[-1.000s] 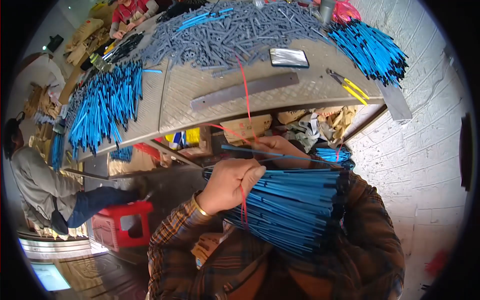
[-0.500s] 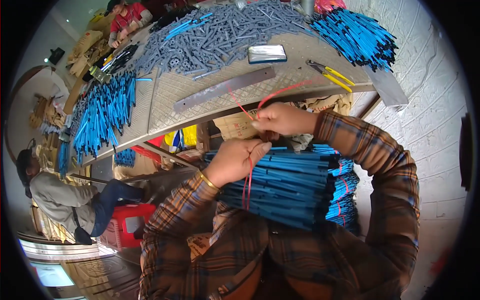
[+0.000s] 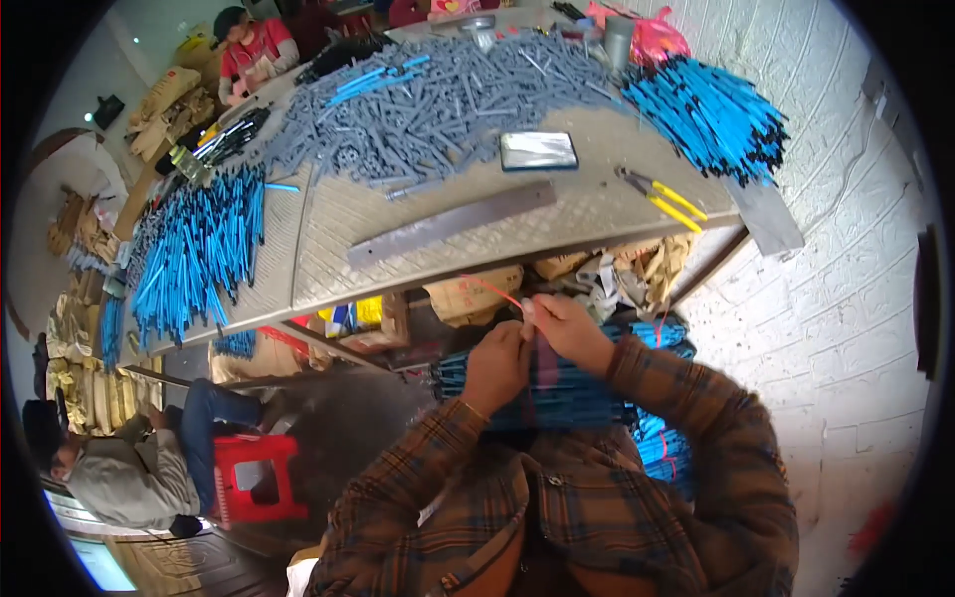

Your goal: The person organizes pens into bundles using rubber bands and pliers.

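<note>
A bundle of blue rods with black ends (image 3: 587,396) lies across my lap, below the table's front edge. Over it, my left hand (image 3: 497,366) is closed with its fingers curled, pinching red string. Touching it on the right, my right hand (image 3: 569,330) is closed too, thumb and finger pressed on the same red string (image 3: 494,289), whose loose end runs up and left. The knot area is hidden by my fingers. More tied bundles of blue rods (image 3: 659,443) are stacked to the right, partly behind my sleeve.
On the table (image 3: 438,239) lie a heap of grey plastic parts (image 3: 418,119), a metal strip (image 3: 453,224), yellow-handled pliers (image 3: 665,199), a dark-edged flat case (image 3: 538,151) and piles of blue rods (image 3: 204,239). A seated person (image 3: 124,478) is at left, by a red stool (image 3: 257,478).
My hands have drawn closer together and now meet over the bundle. The string's long stretch to the right no longer shows. My view has shifted, with the table sitting lower in the picture.
</note>
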Demonstrator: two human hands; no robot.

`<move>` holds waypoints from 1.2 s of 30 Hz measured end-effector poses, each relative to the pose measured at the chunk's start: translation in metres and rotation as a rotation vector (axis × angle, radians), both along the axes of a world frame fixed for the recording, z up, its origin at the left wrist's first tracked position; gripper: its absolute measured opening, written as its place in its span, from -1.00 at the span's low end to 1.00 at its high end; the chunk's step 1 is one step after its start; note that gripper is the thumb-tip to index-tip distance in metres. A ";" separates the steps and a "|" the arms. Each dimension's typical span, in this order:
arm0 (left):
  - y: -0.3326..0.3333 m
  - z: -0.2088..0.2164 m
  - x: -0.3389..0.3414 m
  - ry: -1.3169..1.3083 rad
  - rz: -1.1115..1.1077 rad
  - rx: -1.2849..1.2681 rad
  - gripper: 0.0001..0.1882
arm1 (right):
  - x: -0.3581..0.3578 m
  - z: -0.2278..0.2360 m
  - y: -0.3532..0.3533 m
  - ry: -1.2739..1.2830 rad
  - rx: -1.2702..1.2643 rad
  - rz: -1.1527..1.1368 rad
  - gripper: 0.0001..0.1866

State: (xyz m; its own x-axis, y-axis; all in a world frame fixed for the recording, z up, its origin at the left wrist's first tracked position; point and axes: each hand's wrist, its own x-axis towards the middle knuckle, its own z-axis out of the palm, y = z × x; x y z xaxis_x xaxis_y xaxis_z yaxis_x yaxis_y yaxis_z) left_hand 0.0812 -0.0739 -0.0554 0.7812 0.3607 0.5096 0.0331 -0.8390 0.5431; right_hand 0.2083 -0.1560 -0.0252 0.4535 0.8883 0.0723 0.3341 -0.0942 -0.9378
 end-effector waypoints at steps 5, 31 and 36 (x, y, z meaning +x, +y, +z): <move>0.013 0.000 -0.005 0.195 0.071 -0.133 -0.90 | -0.020 0.002 0.015 0.752 0.159 -0.170 -0.67; 0.009 0.036 -0.051 0.115 0.005 -0.109 -0.78 | -0.084 -0.036 -0.042 0.678 0.111 -0.100 -0.74; -0.004 0.047 -0.084 0.765 0.028 -0.493 -0.67 | -0.080 -0.040 -0.044 0.738 0.153 -0.052 -0.71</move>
